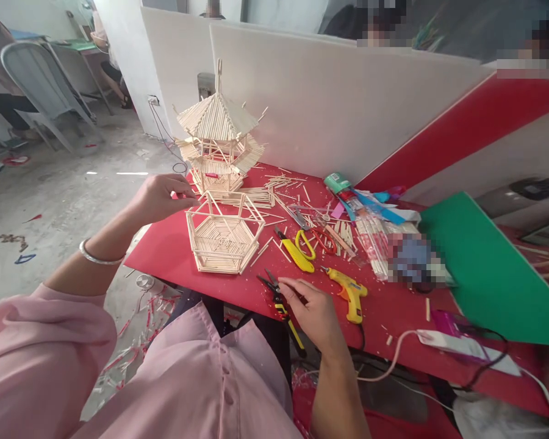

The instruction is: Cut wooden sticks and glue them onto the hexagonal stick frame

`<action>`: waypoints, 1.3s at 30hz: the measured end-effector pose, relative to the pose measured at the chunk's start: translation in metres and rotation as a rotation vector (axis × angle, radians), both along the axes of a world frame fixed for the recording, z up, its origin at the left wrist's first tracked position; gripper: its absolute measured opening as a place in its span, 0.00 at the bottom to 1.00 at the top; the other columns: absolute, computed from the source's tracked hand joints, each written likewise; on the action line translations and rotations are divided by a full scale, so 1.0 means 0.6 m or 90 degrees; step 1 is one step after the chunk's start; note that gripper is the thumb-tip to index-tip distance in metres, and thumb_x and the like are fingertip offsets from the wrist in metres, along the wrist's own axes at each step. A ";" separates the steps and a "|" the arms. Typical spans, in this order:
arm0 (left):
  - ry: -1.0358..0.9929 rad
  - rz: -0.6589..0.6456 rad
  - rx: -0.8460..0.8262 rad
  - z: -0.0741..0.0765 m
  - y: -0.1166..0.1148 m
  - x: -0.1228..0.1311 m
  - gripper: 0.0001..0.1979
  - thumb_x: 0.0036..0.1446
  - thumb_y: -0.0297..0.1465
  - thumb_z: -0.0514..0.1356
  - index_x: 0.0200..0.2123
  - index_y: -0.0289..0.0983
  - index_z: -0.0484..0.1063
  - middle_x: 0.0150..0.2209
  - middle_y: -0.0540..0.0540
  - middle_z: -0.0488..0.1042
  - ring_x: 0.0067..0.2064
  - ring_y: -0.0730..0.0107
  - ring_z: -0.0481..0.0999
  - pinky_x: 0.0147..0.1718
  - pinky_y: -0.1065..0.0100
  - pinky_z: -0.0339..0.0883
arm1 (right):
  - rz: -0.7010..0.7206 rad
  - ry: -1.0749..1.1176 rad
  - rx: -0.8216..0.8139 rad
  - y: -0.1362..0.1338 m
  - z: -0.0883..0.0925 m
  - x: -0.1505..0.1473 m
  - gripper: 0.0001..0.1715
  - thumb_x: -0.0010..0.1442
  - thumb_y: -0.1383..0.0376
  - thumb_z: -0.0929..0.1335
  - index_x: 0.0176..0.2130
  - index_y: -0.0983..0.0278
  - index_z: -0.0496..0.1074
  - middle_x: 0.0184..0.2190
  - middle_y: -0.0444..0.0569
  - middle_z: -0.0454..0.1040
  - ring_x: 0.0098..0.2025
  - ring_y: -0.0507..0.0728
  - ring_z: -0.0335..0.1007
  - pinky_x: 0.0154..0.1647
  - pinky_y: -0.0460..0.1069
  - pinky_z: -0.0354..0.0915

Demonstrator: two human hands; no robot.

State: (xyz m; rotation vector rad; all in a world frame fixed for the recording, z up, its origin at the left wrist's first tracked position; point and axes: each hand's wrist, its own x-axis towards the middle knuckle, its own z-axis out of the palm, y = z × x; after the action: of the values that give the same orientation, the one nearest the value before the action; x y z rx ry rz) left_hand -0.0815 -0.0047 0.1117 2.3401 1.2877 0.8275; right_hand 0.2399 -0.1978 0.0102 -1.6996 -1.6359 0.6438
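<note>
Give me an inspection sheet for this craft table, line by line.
Surface: red table, strewn with stick offcuts.
Job's things: hexagonal frame of sticks, in front of a stick tower.
Clutter: pliers, yellow cutter, glue gun, stick packets, green board.
Hands: left hand has its fingertips at the frame's rim; right hand lies open on the pliers.
Cables: white cable leaves a power strip on the table's right.
Surroundings: white partition behind; chair and littered floor to the left; other people beyond.

Littered grey floor (64, 201), white partition boards (329, 103) — a grey chair (36, 85) far left
</note>
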 end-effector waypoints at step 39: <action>-0.082 -0.122 -0.270 0.001 0.052 0.075 0.09 0.51 0.38 0.67 0.29 0.37 0.80 0.22 0.46 0.76 0.24 0.72 0.73 0.25 0.64 0.65 | 0.058 0.073 0.085 0.029 0.049 -0.048 0.15 0.65 0.55 0.65 0.40 0.58 0.79 0.37 0.49 0.81 0.38 0.58 0.77 0.39 0.50 0.71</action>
State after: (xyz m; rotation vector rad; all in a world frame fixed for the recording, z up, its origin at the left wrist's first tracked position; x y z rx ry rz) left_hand -0.0362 0.0265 0.1125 1.9985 1.0457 0.5670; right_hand 0.2111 -0.1802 0.0396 -1.4734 -1.6442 0.6485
